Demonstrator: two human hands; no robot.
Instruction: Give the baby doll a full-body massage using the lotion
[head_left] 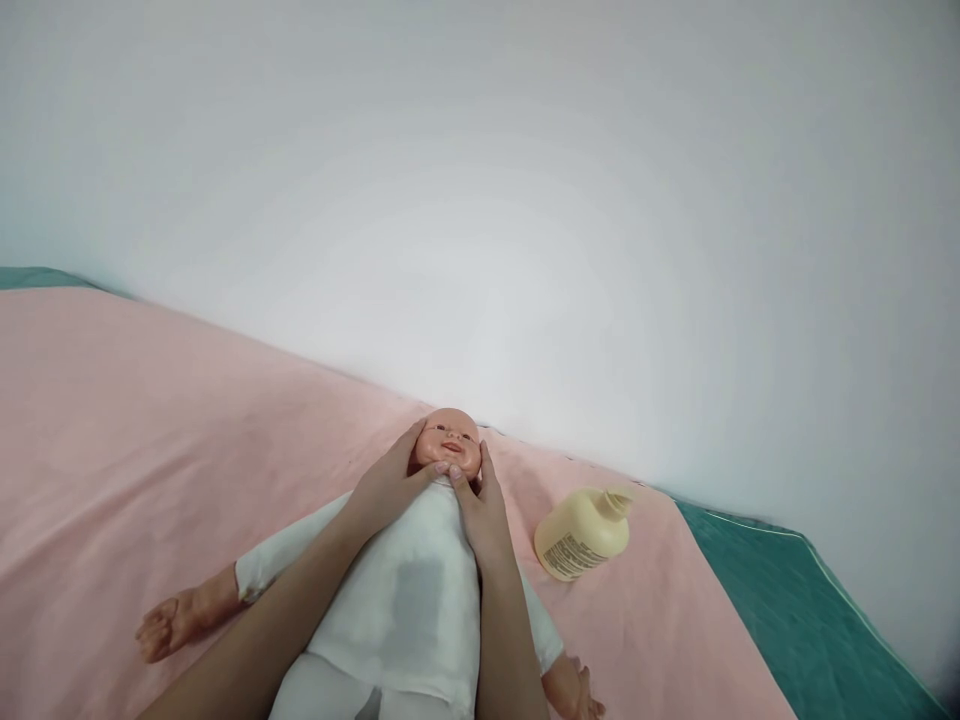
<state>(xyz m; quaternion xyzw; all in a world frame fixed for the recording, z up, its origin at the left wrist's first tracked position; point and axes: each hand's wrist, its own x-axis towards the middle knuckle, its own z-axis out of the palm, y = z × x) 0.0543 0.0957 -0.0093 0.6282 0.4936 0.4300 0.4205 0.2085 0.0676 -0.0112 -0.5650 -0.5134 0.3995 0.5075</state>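
A baby doll (450, 440) in a white top (397, 600) lies on its back on a pink sheet, its arms spread out to both sides. My left hand (394, 483) is cupped along the left side of the doll's head. On the other side, my right hand (482, 505) holds the head in the same way. Both thumbs meet under the doll's chin, and the fingers reach up by its ears, partly hidden behind the head. To the right of my right hand, a pale yellow pump bottle (581, 535) with printed text stands apart from the doll.
The pink sheet (150, 420) covers most of the surface. Green cloth (795, 590) shows at the right, and a strip of it at the far left. A plain white wall (480, 200) rises right behind the doll's head.
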